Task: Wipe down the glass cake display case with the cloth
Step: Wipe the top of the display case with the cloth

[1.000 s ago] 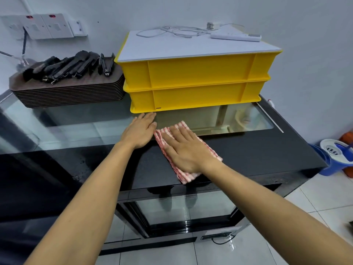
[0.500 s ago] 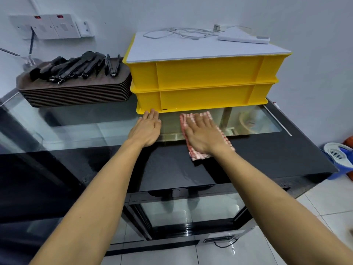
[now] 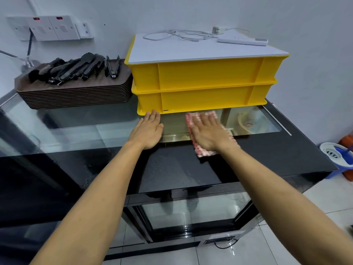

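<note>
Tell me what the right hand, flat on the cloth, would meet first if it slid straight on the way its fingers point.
Probably the lower yellow crate. The right hand presses the cloth flat on the display case, fingers aimed at the crate's base just ahead.

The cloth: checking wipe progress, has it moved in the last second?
Yes. The cloth, under the right hand, slid away from the person, up to the yellow crates.

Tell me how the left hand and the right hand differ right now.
The right hand presses flat on the red-checked cloth; the left hand rests bare on the display case top. The left hand's fingertips touch the lower yellow crate; the right hand's do not. Both lie palm down with straight fingers.
</note>
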A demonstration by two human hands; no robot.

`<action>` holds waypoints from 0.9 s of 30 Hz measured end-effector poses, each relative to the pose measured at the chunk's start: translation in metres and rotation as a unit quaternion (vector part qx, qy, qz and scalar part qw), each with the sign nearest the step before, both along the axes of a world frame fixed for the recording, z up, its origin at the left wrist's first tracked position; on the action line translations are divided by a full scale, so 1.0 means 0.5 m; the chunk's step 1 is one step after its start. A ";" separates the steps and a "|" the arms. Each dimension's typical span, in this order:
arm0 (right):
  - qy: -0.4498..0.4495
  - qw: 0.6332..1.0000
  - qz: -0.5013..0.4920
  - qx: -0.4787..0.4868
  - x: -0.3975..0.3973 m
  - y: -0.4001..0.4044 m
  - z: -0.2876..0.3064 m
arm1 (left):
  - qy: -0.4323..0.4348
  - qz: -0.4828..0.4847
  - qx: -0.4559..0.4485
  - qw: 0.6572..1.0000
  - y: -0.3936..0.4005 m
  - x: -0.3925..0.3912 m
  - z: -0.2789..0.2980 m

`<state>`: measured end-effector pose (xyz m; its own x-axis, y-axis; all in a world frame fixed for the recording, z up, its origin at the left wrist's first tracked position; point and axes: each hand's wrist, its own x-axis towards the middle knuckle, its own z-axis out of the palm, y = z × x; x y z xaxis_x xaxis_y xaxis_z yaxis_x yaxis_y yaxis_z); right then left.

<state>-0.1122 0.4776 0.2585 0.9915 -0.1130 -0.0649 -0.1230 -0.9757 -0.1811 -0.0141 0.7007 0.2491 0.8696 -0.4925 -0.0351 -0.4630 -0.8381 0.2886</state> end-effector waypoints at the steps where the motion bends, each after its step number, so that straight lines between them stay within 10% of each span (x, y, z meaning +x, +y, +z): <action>1: -0.008 0.999 0.046 -0.006 -0.011 0.043 -0.005 | 0.004 -0.005 -0.003 1.000 0.001 0.002 0.001; 5: -0.026 0.984 0.173 -0.010 -0.146 0.090 -0.008 | 0.011 -0.017 -0.016 1.000 0.004 0.009 -0.003; 14: 0.001 0.999 -0.046 0.002 0.007 -0.076 -0.001 | 0.002 -0.077 -0.029 0.997 0.059 0.010 -0.012; 22: -0.036 0.985 0.171 0.008 -0.159 0.137 -0.007 | -0.001 -0.105 -0.042 0.994 0.072 0.053 -0.016; 27: -0.004 0.997 0.067 -0.039 -0.136 -0.072 0.002 | -0.007 -0.095 -0.044 0.994 0.067 0.045 -0.013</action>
<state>-0.1803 0.4414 0.2594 0.9984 0.0163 -0.0535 0.0106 -0.9944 -0.1053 0.0084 0.7342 0.2424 0.7603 -0.6490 0.0266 -0.6156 -0.7069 0.3484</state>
